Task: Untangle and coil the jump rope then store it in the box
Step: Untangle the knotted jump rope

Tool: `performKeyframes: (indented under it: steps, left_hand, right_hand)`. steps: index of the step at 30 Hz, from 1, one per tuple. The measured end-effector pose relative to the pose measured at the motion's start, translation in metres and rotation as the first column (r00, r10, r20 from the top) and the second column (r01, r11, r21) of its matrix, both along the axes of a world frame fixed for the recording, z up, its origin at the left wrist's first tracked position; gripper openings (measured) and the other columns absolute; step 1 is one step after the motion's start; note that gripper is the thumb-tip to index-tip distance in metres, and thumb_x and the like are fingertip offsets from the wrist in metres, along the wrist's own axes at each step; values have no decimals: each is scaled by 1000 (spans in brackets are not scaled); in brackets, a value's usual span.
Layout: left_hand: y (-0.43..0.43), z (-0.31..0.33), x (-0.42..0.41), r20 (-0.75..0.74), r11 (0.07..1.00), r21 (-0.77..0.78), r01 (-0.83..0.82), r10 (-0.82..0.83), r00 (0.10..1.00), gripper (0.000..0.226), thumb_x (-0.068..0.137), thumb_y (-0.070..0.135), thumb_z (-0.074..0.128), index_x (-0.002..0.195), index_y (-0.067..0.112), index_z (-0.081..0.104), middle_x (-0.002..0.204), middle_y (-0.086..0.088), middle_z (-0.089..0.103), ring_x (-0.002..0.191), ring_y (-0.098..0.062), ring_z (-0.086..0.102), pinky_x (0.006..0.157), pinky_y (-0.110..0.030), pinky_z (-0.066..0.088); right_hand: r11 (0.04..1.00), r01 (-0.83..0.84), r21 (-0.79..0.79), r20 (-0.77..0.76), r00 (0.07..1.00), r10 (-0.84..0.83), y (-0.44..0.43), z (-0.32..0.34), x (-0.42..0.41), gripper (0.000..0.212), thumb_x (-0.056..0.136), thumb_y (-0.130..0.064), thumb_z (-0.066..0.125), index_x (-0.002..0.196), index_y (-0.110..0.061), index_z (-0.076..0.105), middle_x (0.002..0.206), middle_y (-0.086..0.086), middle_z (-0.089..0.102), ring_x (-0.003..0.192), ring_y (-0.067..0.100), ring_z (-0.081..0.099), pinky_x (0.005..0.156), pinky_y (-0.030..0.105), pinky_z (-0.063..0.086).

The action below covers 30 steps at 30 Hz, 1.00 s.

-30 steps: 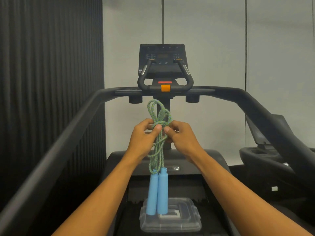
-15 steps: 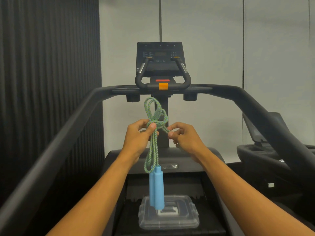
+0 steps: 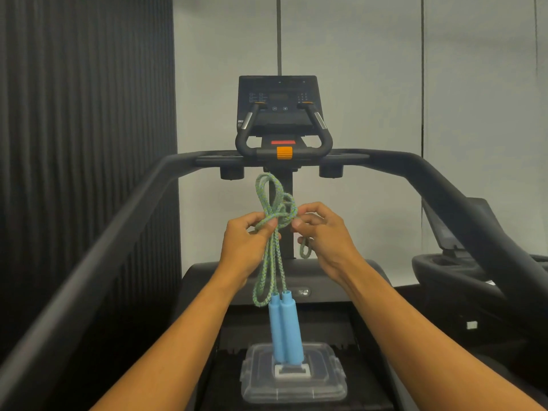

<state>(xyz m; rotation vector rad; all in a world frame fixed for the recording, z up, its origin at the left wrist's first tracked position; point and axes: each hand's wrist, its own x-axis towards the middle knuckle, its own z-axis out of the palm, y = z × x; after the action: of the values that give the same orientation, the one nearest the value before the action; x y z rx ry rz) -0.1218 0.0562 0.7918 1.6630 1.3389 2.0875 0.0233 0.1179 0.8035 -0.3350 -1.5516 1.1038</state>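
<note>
Left hand (image 3: 246, 247) and right hand (image 3: 323, 232) each pinch the knotted jump rope (image 3: 274, 215) at chest height; its blue handles (image 3: 285, 330) dangle over the lidded box (image 3: 293, 378). Pulling the wrong strand may tighten the knot; swinging handles could retangle loops.

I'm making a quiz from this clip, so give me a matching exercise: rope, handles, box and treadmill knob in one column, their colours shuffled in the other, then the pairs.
Things:
1. rope
2. handles
3. box
4. knob

Colours:
A. orange
B. clear
C. green
D. blue

Pairs: 1-C, 2-D, 3-B, 4-A
</note>
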Motion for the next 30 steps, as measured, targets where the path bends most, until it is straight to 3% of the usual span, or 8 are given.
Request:
performKeyframes:
  steps: [5, 9, 14, 18, 20, 23, 26, 30]
  left_hand:
    - [-3, 3, -3, 35, 1000, 6, -8, 8, 999, 13, 97, 13, 65, 100, 20, 75, 93, -5, 74, 80, -16, 76, 86, -40, 61]
    - [-2, -2, -2, 9, 999, -36, -8, 9, 1000, 13, 97, 16, 64, 100, 19, 76, 84, -4, 76, 78, -15, 76, 82, -38, 61]
    - [0, -9, 4, -14, 997, -74, -24, 23, 1000, 13, 98, 16, 64, 102, 16, 76, 79, -6, 77, 71, -12, 73, 75, -33, 59]
    - [0, -4, 2, 11, 995, -43, -89, 90, 996, 13, 97, 20, 65, 101, 16, 77, 77, -4, 77, 71, -11, 73, 75, -32, 58]
    - [0, -2, 2, 14, 994, -26, -102, 102, 995, 12, 95, 22, 68, 100, 17, 78, 79, -3, 78, 77, -14, 74, 78, -35, 59]
    - [2, -2, 1, 5, 990, -34, -134, 134, 991, 11, 91, 22, 72, 97, 16, 79, 85, -2, 78, 87, -20, 74, 86, -44, 59]
    - [4, -4, 2, 14, 989, -42, -142, 142, 990, 15, 90, 27, 74, 100, 16, 79, 85, -1, 79, 85, -19, 76, 85, -48, 60]
    - [3, -4, 1, 10, 987, -42, -155, 155, 988, 16, 90, 28, 74, 100, 16, 79, 86, 0, 78, 84, -19, 75, 84, -45, 61]
  right_hand:
    - [997, 78, -16, 99, 992, -76, 0, 2, 3, 21, 94, 7, 56, 96, -9, 69, 81, -3, 72, 58, -10, 60, 55, 7, 41]
    - [998, 39, -54, 83, 996, -34, -5, 6, 1, 27, 97, 5, 50, 92, -13, 69, 80, -5, 67, 69, 2, 53, 59, 11, 41]
    - [994, 1, -105, 52, 999, 5, -11, 6, -10, 32, 90, 6, 48, 96, -23, 57, 99, 18, 70, 74, 17, 53, 54, 27, 33]
    - [1000, -6, 17, 16, 1000, 6, -19, 8, -9, 32, 93, -5, 54, 114, -28, 60, 108, 13, 71, 79, 15, 58, 60, 25, 37]
    - [991, -27, 135, 46, 999, 21, -22, 8, -6, 37, 90, -1, 62, 120, -23, 62, 101, 10, 72, 75, 8, 63, 60, 15, 44]
    - [897, 168, 409, 127, 963, -238, -19, 7, -12, 28, 85, 1, 72, 107, -16, 71, 98, 3, 73, 78, 2, 65, 67, 8, 47]
    - [795, 341, 502, 98, 891, -444, -14, 6, -19, 14, 87, -6, 72, 95, -17, 75, 96, -5, 74, 82, 0, 61, 67, 7, 42]
    - [703, 436, 562, 83, 816, -572, -5, -1, -21, 10, 88, -18, 72, 96, -22, 76, 109, -4, 62, 99, 15, 60, 89, 36, 49]
